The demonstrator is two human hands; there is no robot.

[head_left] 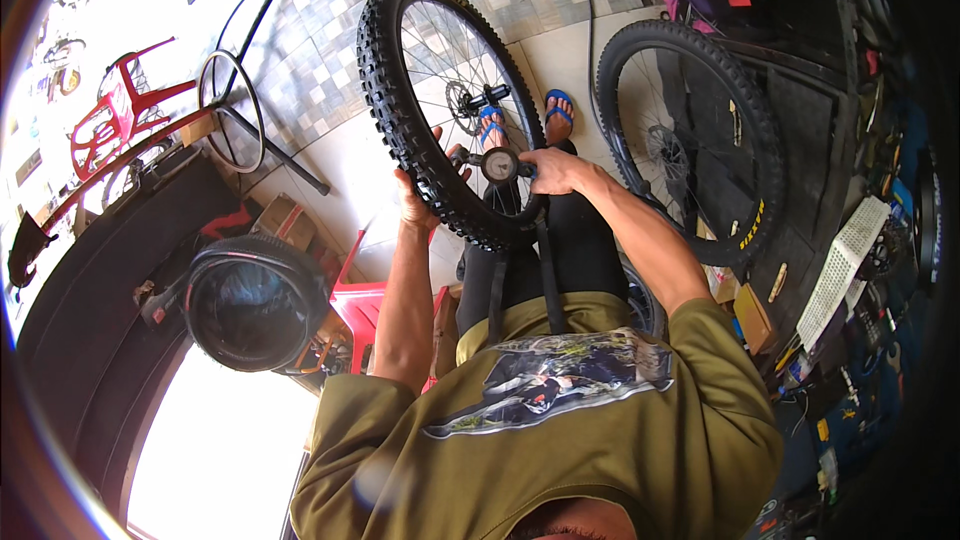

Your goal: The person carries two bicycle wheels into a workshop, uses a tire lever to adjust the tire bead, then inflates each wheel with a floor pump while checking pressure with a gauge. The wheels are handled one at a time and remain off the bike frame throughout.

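I hold a knobby-tyred bicycle wheel (385, 80) upright and slightly tilted above the lap of a seated worker in an olive shirt (640, 440) and dark trousers (590, 240), seen from the head camera. My left hand (415, 202) is curled around the near left part of the tyre, thumb on the outer side and fingers showing within the rim. My right hand (556, 172) pinches the dark fitting at the right end of a round dial gauge (499, 167), which sits inside the wheel's outline near its lower edge; I cannot tell whether the gauge joins the valve. Beyond the spokes, a dark hub (488, 97) bears a disc rotor (460, 105), and blue sandals (557, 106) rest on the pale floor (560, 50). To the right, a second wheel (765, 150) leans against a black cabinet (800, 120), well apart from my hands. To the left are a thin bare hoop (203, 90) around a dark stand (235, 60), a red chair (135, 100) and a bundle of black tyres (205, 315). A pale perforated panel (842, 268) stands at far right.
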